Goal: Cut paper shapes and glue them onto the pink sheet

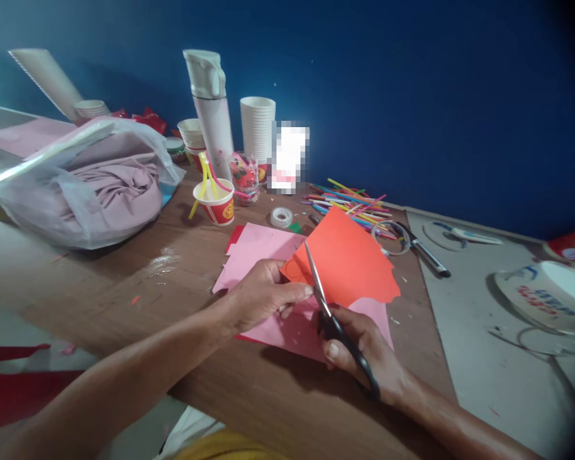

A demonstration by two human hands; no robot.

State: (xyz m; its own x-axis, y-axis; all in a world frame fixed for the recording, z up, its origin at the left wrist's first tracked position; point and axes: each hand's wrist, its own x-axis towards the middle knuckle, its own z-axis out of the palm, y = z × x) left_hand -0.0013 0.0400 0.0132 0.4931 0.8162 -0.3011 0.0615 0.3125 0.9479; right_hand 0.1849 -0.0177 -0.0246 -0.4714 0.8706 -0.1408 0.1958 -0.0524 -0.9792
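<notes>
Centrally, orange sheet (352,262) held out between the two hands, above a pink sheet (268,243) on the brown table (220,377). Left hand (256,295): thumb and fingers pinched on the near left corner of the orange sheet, beside rounded outlines (294,268) drawn on it. Right hand (368,351): fingers wrapped about the black handles of the scissors (333,327), with one silver blade over the orange sheet, just right of the left fingers; second blade not clearly visible. Beneath both sets of fingers, pink sheet, with a red sheet (234,237) showing at its edges. Beyond the left fingers, small tape roll (282,225); farther off and to the left, red-and-white paper cup (216,212) with yellow and pink straws (205,167). Beyond the right fingers, past the orange sheet, loose pile of thin coloured sticks (352,203). Well to the right of the right fingers, black utility knife (429,257) near the table's edge and, farther out, large printed tape roll (541,297). Far left of the left fingers, plastic bag (100,233) around mauve cloth (117,188).
</notes>
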